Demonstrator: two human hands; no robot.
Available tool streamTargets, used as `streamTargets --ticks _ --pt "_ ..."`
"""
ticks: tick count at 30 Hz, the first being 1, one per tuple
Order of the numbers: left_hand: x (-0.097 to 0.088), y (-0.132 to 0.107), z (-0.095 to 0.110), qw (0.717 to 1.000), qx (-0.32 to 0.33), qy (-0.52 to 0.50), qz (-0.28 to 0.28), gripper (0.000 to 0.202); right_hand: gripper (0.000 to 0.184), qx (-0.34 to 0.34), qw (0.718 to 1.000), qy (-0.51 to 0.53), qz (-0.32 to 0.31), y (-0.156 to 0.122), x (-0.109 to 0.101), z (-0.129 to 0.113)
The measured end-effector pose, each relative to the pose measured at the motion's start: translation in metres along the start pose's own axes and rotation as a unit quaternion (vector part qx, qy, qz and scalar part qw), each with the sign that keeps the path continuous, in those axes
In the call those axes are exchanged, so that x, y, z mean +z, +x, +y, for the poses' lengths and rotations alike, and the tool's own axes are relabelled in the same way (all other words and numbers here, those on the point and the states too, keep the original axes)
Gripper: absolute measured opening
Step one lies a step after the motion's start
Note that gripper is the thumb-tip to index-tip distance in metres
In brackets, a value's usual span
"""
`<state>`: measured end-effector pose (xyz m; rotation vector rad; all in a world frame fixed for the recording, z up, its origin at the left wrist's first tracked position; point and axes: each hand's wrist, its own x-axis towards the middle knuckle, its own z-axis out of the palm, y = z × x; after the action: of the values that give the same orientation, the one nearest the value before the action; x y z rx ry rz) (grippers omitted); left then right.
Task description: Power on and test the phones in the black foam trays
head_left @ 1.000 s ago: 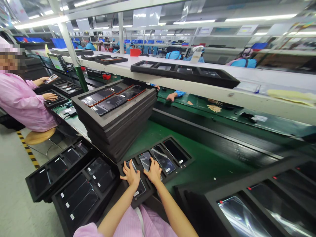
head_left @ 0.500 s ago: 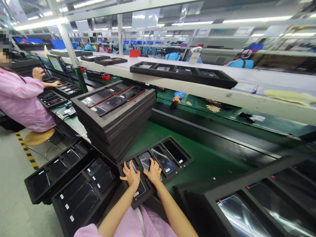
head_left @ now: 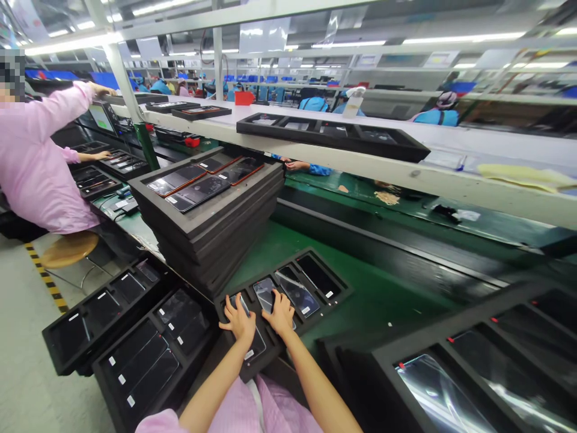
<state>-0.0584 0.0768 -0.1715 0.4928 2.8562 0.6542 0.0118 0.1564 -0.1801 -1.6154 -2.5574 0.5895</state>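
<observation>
A black foam tray lies in front of me with several smartphones in a row of slots. Over the nearest phone is my left hand, fingers spread, partly covering it. My right hand rests on the second phone, its fingers apart and slightly bent. Neither phone is lifted from its slot. Beyond my right hand, a third phone and a dark-screened fourth phone lie in the same tray, each with a white label.
A tall stack of foam trays holding phones stands ahead left. More phone trays sit at lower left and at right. A white shelf crosses above the green bench. A co-worker in pink sits at left.
My hands stay in the same place on the phones. The pink-sleeved co-worker has raised an arm to the shelf. Across the bench, a blue-sleeved person's hands have shifted left.
</observation>
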Motion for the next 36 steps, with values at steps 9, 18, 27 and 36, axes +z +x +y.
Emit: streamTargets --ticks 9,18,27,36 --pt "0.001 0.000 0.001 0.999 0.015 0.029 -0.002 0.054 0.066 -0.002 1.000 -0.004 -0.006 -0.003 -0.007 -0.004" --pt "-0.021 -0.005 0.003 0.983 0.139 0.108 -0.055 0.056 0.065 -0.006 0.998 -0.001 -0.064 0.015 -0.027 -0.001" --pt "-0.020 0.054 0.115 0.813 0.526 0.141 -0.207 0.067 0.048 0.141 0.988 0.038 0.048 0.094 -0.086 0.060" --pt "0.038 0.090 0.169 0.699 0.614 0.166 -0.327 0.095 0.070 0.220 0.974 0.030 0.044 0.140 -0.080 0.096"
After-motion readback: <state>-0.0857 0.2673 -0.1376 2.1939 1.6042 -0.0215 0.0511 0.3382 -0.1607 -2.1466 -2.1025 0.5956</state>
